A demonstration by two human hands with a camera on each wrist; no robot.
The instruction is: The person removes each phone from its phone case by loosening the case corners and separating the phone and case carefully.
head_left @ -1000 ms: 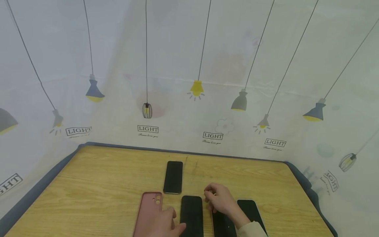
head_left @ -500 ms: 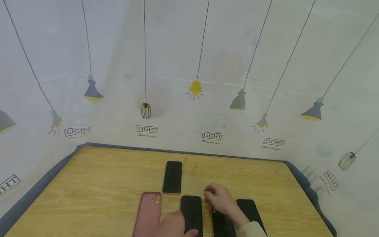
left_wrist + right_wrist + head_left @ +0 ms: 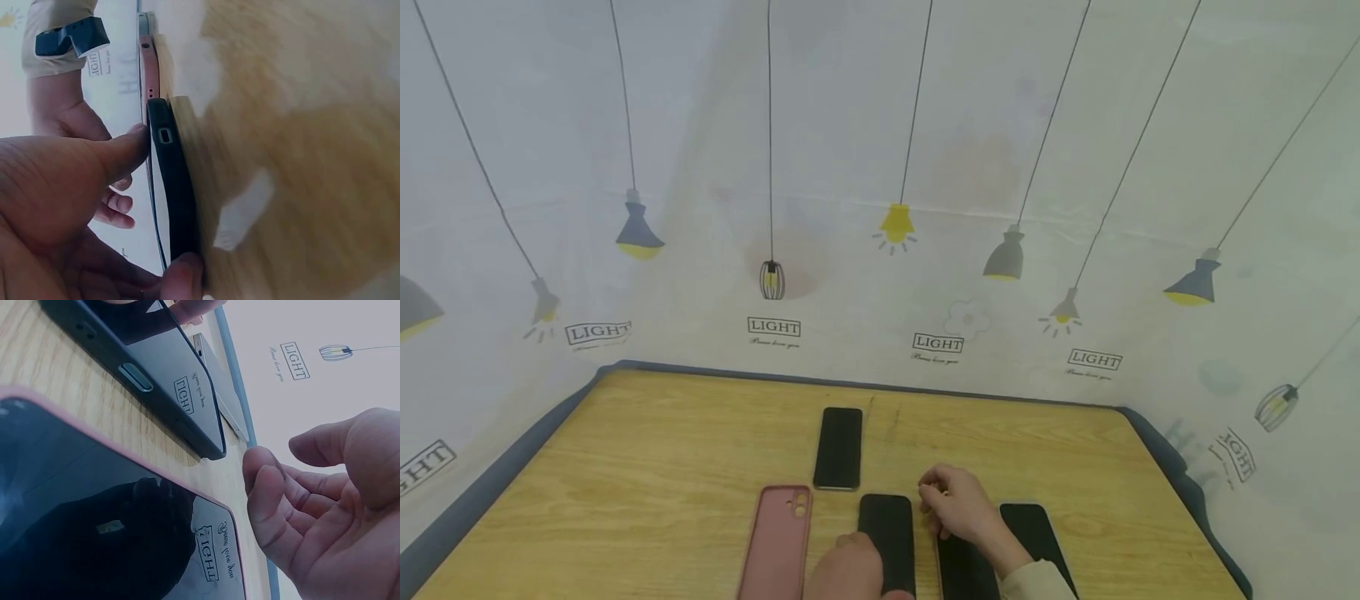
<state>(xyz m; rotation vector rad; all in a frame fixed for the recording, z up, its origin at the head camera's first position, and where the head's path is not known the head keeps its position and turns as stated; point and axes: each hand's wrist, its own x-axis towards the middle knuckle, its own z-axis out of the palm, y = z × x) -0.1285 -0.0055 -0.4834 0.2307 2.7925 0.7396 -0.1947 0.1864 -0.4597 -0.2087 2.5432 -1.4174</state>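
With fingers of left hand (image 3: 847, 568), nearer than empty, loosely curled right hand (image 3: 957, 504), grips, apparently by its near end, black-screened rectangular phone in dark matte case (image 3: 891, 537), stretching lengthwise forward from them, pale-rimmed oval port slot (image 3: 165, 135) facing back.

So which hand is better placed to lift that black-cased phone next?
Probably the left hand: its thumb and a finger grip the black-cased phone, while the right hand sits apart, holding nothing.
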